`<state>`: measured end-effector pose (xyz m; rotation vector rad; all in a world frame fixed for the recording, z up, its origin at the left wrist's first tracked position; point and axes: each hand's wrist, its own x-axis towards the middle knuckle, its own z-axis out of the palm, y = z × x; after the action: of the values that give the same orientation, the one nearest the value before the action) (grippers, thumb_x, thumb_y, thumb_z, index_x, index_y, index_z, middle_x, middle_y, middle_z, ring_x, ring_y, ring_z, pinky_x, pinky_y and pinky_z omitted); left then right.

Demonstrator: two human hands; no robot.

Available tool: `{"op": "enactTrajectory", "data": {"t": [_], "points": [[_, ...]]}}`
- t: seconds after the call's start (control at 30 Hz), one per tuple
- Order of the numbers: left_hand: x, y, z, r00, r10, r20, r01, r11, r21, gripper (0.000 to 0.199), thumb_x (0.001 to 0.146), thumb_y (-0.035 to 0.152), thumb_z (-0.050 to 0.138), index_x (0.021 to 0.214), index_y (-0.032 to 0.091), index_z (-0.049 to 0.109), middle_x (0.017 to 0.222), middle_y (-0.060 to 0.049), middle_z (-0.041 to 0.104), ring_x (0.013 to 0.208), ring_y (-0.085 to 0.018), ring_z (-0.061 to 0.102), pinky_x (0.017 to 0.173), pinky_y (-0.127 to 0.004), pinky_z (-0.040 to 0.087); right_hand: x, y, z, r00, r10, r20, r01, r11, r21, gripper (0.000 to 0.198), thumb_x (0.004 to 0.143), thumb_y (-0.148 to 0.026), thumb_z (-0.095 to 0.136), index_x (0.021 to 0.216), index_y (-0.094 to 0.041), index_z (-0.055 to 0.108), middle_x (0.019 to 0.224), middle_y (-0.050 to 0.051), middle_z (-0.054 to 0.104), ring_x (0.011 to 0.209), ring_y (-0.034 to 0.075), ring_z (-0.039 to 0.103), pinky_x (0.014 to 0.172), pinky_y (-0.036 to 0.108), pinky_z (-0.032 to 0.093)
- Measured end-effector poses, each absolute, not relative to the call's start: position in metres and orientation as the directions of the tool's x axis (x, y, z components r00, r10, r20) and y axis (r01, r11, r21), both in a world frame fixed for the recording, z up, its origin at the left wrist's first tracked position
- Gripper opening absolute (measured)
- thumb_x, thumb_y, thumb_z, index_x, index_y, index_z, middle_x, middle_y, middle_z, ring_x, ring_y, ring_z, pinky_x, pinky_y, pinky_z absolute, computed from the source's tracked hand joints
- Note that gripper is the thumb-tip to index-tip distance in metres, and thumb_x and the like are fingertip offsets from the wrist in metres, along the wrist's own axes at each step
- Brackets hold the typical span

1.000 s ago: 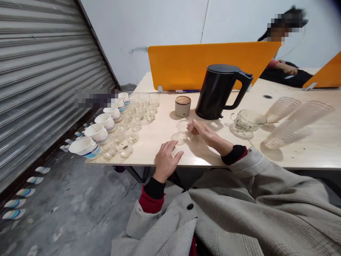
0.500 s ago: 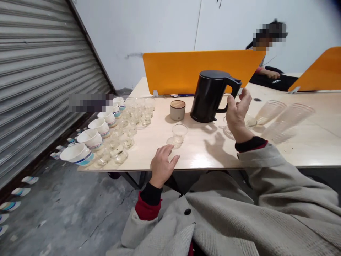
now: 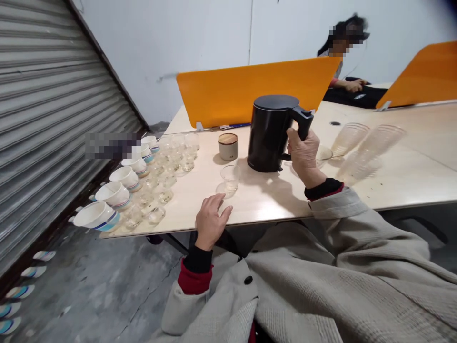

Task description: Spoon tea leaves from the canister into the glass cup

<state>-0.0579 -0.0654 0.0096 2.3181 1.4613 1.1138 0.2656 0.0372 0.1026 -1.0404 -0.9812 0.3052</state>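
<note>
My right hand [image 3: 303, 152] is wrapped round the handle of a black electric kettle [image 3: 268, 136], which is upright at the middle of the table; whether its base touches the tabletop I cannot tell. My left hand [image 3: 212, 220] rests at the table's front edge with its fingers apart and nothing in them. Just beyond those fingertips stands a small clear plastic cup [image 3: 230, 180]. Behind the cup is a grey canister [image 3: 228, 146] with a wooden lid.
White paper cups [image 3: 112, 194] line the table's left end, beside several clear cups [image 3: 166, 195] with some contents. Stacked clear cups [image 3: 371, 143] lie on the right. An orange divider [image 3: 257, 93] crosses the back; beyond it a person [image 3: 344, 85] sits by a black item.
My right hand, open beside the kettle's handle before, has closed round it. The whole view has shifted and tilted slightly. My left hand stays near the clear cup.
</note>
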Motion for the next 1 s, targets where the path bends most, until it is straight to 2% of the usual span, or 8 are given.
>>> {"op": "enactTrajectory", "data": {"t": [0.17, 0.3, 0.37, 0.53, 0.67, 0.8, 0.9, 1.0], "points": [[-0.059, -0.065, 0.009, 0.224, 0.847, 0.483, 0.680, -0.491, 0.545, 0.030, 0.098, 0.037, 0.071, 0.124, 0.022, 0.073, 0.121, -0.010, 0.080, 0.116, -0.029, 0.069, 0.103, -0.047, 0.059, 0.257, -0.021, 0.104, 0.571, 0.643, 0.510, 0.242, 0.462, -0.853, 0.057, 0.082, -0.076, 0.078, 0.080, -0.028, 0.048, 0.062, -0.006, 0.045, 0.054, 0.014, 0.047, 0.048, 0.029, 0.041], [-0.050, -0.074, 0.012, 0.130, 0.880, 0.458, 0.512, -0.455, 0.729, 0.033, 0.100, 0.043, 0.067, 0.125, 0.022, 0.072, 0.123, -0.010, 0.077, 0.112, -0.026, 0.073, 0.101, -0.045, 0.063, 0.255, -0.061, 0.115, 0.557, 0.678, 0.479, 0.178, 0.466, -0.867, 0.052, 0.082, -0.069, 0.082, 0.080, -0.028, 0.050, 0.058, -0.008, 0.040, 0.046, 0.011, 0.039, 0.042, 0.027, 0.034], [-0.038, -0.083, 0.017, 0.124, 0.892, 0.435, 0.382, -0.448, 0.808, 0.040, 0.099, 0.047, 0.068, 0.130, 0.022, 0.070, 0.131, -0.013, 0.074, 0.119, -0.025, 0.072, 0.100, -0.043, 0.064, 0.255, -0.079, 0.124, 0.556, 0.694, 0.458, 0.136, 0.467, -0.874, 0.048, 0.081, -0.062, 0.085, 0.078, -0.027, 0.052, 0.055, -0.009, 0.040, 0.044, 0.010, 0.037, 0.039, 0.027, 0.031], [0.006, -0.099, 0.030, 0.266, 0.906, 0.330, 0.082, -0.363, 0.928, 0.084, 0.092, 0.055, 0.077, 0.162, 0.022, 0.045, 0.169, -0.022, 0.047, 0.153, -0.035, 0.052, 0.115, -0.053, 0.056, 0.255, -0.118, 0.150, 0.518, 0.716, 0.467, 0.104, 0.490, -0.866, 0.042, 0.079, -0.044, 0.088, 0.067, -0.023, 0.053, 0.052, -0.007, 0.044, 0.043, 0.008, 0.038, 0.038, 0.026, 0.029], [0.037, -0.104, 0.039, 0.315, 0.923, 0.223, -0.152, -0.182, 0.971, 0.106, 0.086, 0.061, 0.083, 0.170, 0.022, 0.030, 0.177, -0.022, 0.033, 0.160, -0.038, 0.041, 0.123, -0.059, 0.047, 0.251, -0.136, 0.171, 0.438, 0.737, 0.515, 0.213, 0.471, -0.856, 0.030, 0.083, -0.034, 0.081, 0.069, -0.022, 0.057, 0.054, -0.006, 0.045, 0.043, 0.008, 0.040, 0.039, 0.025, 0.030], [0.052, -0.109, 0.049, 0.370, 0.903, 0.219, -0.315, -0.100, 0.944, 0.116, 0.074, 0.061, 0.094, 0.168, 0.026, 0.035, 0.167, -0.018, 0.047, 0.149, -0.036, 0.052, 0.113, -0.053, 0.057, 0.246, -0.146, 0.191, 0.355, 0.776, 0.521, 0.338, 0.413, -0.845, 0.019, 0.084, -0.023, 0.073, 0.071, -0.022, 0.059, 0.056, -0.004, 0.047, 0.046, 0.010, 0.042, 0.040, 0.025, 0.032], [0.055, -0.114, 0.053, 0.301, 0.933, 0.197, -0.311, -0.099, 0.945, 0.112, 0.074, 0.059, 0.095, 0.165, 0.026, 0.039, 0.158, -0.018, 0.053, 0.141, -0.035, 0.057, 0.105, -0.051, 0.062, 0.242, -0.151, 0.207, 0.318, 0.810, 0.492, 0.416, 0.347, -0.840, 0.018, 0.088, -0.023, 0.070, 0.074, -0.023, 0.059, 0.058, -0.003, 0.049, 0.048, 0.010, 0.043, 0.041, 0.026, 0.031], [0.055, -0.118, 0.054, 0.276, 0.943, 0.185, -0.261, -0.112, 0.959, 0.098, 0.077, 0.057, 0.093, 0.158, 0.026, 0.048, 0.145, -0.016, 0.062, 0.124, -0.032, 0.065, 0.095, -0.048, 0.065, 0.239, -0.152, 0.221, 0.263, 0.842, 0.471, 0.524, 0.285, -0.803, 0.026, 0.094, -0.023, 0.066, 0.070, -0.022, 0.057, 0.059, -0.001, 0.049, 0.049, 0.010, 0.042, 0.042, 0.026, 0.028]]}}
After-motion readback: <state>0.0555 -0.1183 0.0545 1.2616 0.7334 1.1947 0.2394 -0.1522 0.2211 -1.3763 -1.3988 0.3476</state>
